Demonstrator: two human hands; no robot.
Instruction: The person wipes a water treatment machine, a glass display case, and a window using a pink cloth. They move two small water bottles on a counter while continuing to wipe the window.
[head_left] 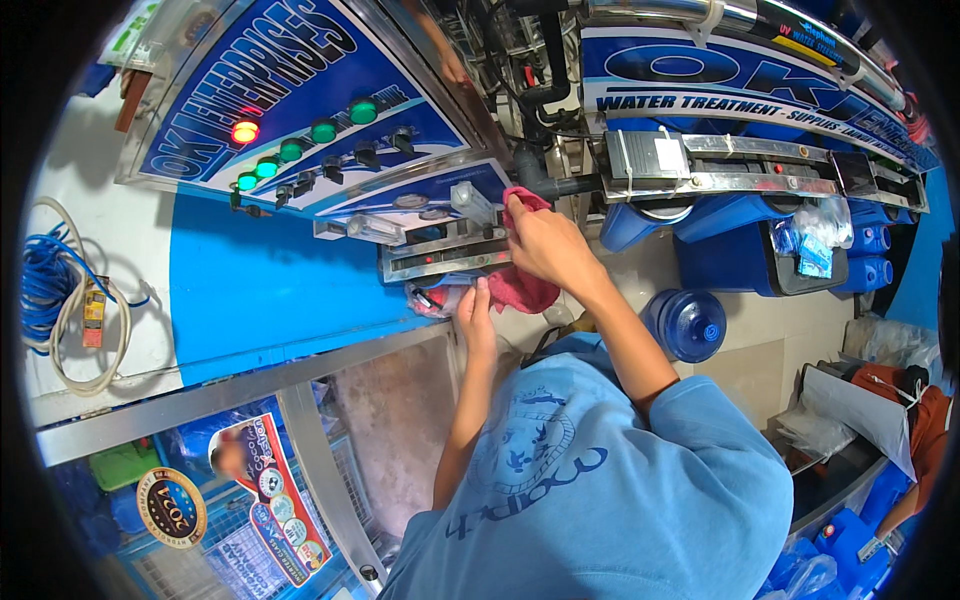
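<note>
My right hand is closed on a red cloth. One part of the cloth is pressed near the corner of a blue-faced metal panel, and the rest hangs below my hand. My left hand is raised at the underside of a metal rail, left of the hanging cloth. Its fingers are bent together there, and what they grip is hard to make out. A crumpled clear plastic bag lies beside that hand. Just above the rail, clear blocks stick out from the panel.
A control box with lit green and red lamps and black switches hangs upper left. Black pipes run behind my right hand. A blue water jug and dark blue bin stand right. A glass-fronted metal cabinet is lower left. Another person's arm shows lower right.
</note>
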